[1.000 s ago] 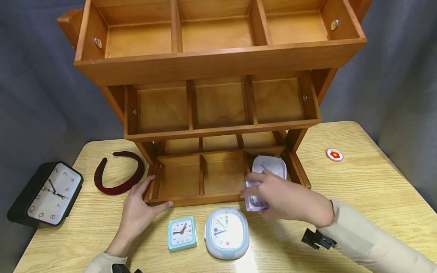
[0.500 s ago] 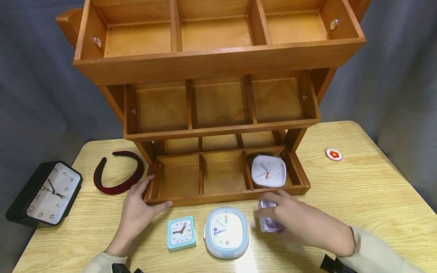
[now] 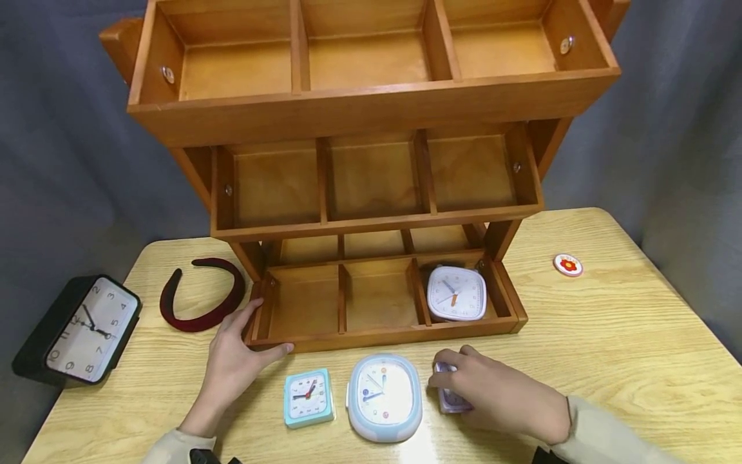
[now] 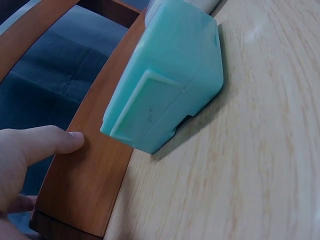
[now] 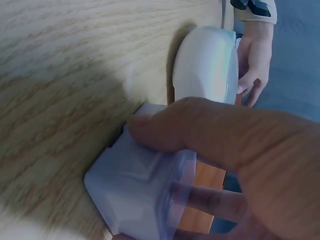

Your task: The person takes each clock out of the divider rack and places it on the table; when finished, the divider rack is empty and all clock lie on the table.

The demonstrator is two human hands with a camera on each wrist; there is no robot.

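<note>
My right hand (image 3: 504,396) grips a small purple alarm clock (image 3: 453,402) at the table, right of the blue round-cornered alarm clock (image 3: 385,432). In the right wrist view the thumb lies on the back of the purple clock (image 5: 125,185). My left hand (image 3: 232,370) holds the front left corner of the bottom wooden drawer (image 3: 377,340), thumb on its front and fingers at its side. A white alarm clock (image 3: 456,294) lies face up in that drawer's right compartment. A small turquoise alarm clock (image 3: 309,398) stands near my left hand.
Above are two more tiers of the wooden organizer, a middle drawer (image 3: 377,225) and a top drawer (image 3: 371,106), each with dividers. A dark red headband (image 3: 203,322) and a black desk clock (image 3: 87,328) are at the left. A flower badge (image 3: 568,265) lies at the right.
My right hand has moved the purple clock from the drawer's front edge, back toward me and down to the table beside the blue clock. My left hand has stayed put.
</note>
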